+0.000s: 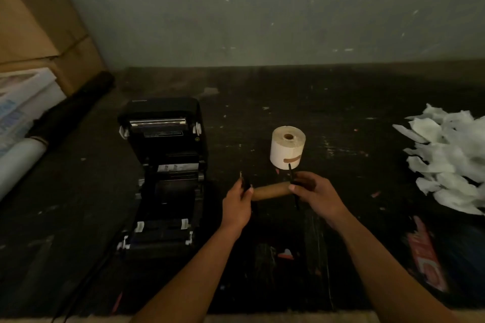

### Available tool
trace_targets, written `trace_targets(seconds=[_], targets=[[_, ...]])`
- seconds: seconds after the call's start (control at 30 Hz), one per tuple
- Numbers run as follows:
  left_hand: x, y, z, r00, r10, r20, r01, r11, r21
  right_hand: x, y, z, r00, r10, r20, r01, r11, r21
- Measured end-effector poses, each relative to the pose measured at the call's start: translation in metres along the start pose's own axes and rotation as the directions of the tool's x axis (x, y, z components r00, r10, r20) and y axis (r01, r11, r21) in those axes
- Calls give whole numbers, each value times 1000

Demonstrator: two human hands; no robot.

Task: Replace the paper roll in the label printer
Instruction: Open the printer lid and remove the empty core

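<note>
Lying level above a dark, scuffed table (341,102), an empty brown cardboard core (270,191) was held between two hands, a thin black flange fitted at each of its ends. The left hand (237,204) was closed around the black end piece (246,184) at the core's left end, while the right hand (316,195) was clamped on the black flange (293,186) at the right end, fingers curled over it. Just beyond the hands, a full white label roll (287,147) was stood on end on the table, its hollow centre facing up and a strip of brown tape seen across its side. To the left of the hands, the black label printer (164,173) was seen with its lid swung back and its roll bay exposed; whether anything sat in the bay could not be made out in the dim light. A heap of torn white paper (448,157) was piled at the table's right edge, and cardboard boxes (44,34) were stacked at the far left against the wall
</note>
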State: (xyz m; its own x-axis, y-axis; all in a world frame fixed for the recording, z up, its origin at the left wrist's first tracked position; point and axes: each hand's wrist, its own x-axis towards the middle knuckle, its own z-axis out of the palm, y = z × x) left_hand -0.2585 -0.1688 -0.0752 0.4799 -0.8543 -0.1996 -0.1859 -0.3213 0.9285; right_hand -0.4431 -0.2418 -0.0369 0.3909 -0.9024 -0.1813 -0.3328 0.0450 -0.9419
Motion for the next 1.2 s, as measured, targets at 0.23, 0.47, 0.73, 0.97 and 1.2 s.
trace_targets(seconds=[0.23, 0.47, 0.73, 0.97, 1.2], targets=[[3, -10, 8, 990, -120, -74, 110, 987, -119, 22, 11, 2, 990, -14, 141, 35, 988, -150], [7, -2, 10, 995, -38, -93, 44, 997, 58, 24, 30, 8, 994, -73, 76, 83, 987, -140], [13, 1, 11, 998, -60, 2, 59, 992, 113, 19, 39, 0, 997, -75, 36, 78, 994, -83], [13, -1, 6, 994, -80, 80, 84, 995, -52, 17, 38, -9, 997, -47, 56, 46, 999, 10], [6, 6, 10, 990, -136, 37, 141, 932, -335, 12, 39, -11, 1000, 6, 28, -14, 958, 288]])
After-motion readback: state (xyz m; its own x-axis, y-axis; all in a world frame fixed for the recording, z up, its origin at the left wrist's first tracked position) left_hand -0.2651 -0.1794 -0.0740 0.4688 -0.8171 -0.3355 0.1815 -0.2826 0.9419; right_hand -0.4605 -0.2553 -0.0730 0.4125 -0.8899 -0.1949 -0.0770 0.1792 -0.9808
